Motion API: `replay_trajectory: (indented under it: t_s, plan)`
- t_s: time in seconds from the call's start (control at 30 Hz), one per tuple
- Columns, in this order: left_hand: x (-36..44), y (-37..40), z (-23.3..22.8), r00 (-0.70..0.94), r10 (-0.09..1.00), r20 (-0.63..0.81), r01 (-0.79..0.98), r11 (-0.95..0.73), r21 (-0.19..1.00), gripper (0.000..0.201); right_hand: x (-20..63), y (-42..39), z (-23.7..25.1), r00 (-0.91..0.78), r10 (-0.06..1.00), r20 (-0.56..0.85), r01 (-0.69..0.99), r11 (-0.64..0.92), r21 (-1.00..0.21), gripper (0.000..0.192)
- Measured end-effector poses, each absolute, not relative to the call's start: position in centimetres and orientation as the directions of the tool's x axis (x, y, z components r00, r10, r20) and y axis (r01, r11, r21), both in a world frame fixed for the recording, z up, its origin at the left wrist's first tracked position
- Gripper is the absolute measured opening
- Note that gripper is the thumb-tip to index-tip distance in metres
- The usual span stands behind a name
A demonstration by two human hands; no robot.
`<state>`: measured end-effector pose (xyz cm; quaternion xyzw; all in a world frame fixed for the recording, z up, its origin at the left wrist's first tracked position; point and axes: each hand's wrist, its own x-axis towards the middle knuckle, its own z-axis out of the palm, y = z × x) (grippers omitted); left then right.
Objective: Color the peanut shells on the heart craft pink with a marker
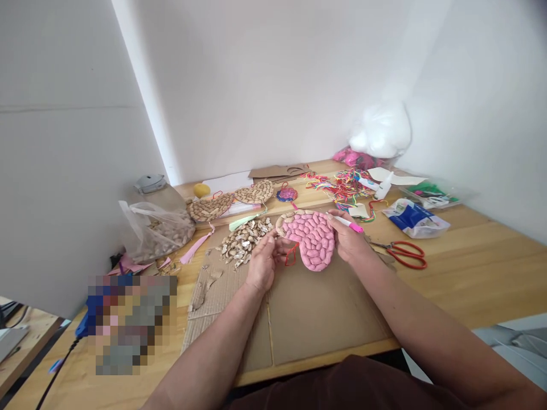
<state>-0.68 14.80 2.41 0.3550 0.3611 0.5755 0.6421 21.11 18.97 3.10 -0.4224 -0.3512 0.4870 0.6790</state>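
A heart-shaped piece covered in peanut shells (317,242) is raised over the cardboard sheet (325,319). Most of its shells are pink; those along the upper left edge are still bare tan. My left hand (264,263) pinches its left side, with a red cord loop (290,256) hanging beside the fingers. At the right edge my right hand (345,238) grips the heart and also holds a pink-and-white marker (351,224) pointing away from the palm. Left of the heart, loose peanut shells (243,242) lie in a pile.
Red-handled scissors (405,254) lie at the right, near a blue-and-white packet (416,218). Tangled coloured cords (342,188) and a glue bottle (383,186) are behind. Tan shell-covered pieces (254,192) stand at the back; a bag of shells (158,230) is at left.
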Motion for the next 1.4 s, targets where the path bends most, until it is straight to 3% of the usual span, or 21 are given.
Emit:
replay_trajectory:
  t_s: [0.13,0.23,0.53,0.67,0.9,1.07,1.4]
  plan:
    - [-0.6,14.7,2.5,0.037,0.999,0.002,-0.453,0.015,0.891,0.061,20.9,18.7,3.1,0.285,0.956,0.075,-0.375,0.183,-0.909,0.045]
    - [-0.6,14.5,2.5,0.089,0.996,0.029,-0.446,0.013,0.895,0.057,20.6,18.4,2.9,0.285,0.954,0.088,-0.373,0.196,-0.907,0.042]
    - [-0.7,14.2,1.9,0.314,0.949,-0.035,-0.445,0.18,0.877,0.047,20.3,18.1,2.4,0.201,0.979,0.031,-0.457,0.122,-0.881,0.043]
    - [-0.5,14.5,1.3,0.345,0.938,-0.019,-0.422,0.173,0.89,0.052,20.6,18.2,2.2,0.142,0.99,-0.012,-0.514,0.064,-0.855,0.046]
    - [-0.4,14.7,0.8,0.315,0.949,-0.003,-0.391,0.133,0.911,0.056,20.8,18.5,1.1,0.15,0.989,-0.016,-0.541,0.069,-0.838,0.042]
    - [0.0,14.7,0.5,0.233,0.972,0.034,-0.329,0.046,0.943,0.048,20.9,18.7,0.5,0.149,0.989,-0.015,-0.519,0.065,-0.853,0.024]
    - [0.0,14.3,0.5,0.194,0.979,0.054,-0.243,-0.006,0.97,0.051,21.5,19.4,0.1,0.137,0.99,-0.037,-0.504,0.037,-0.863,0.031]
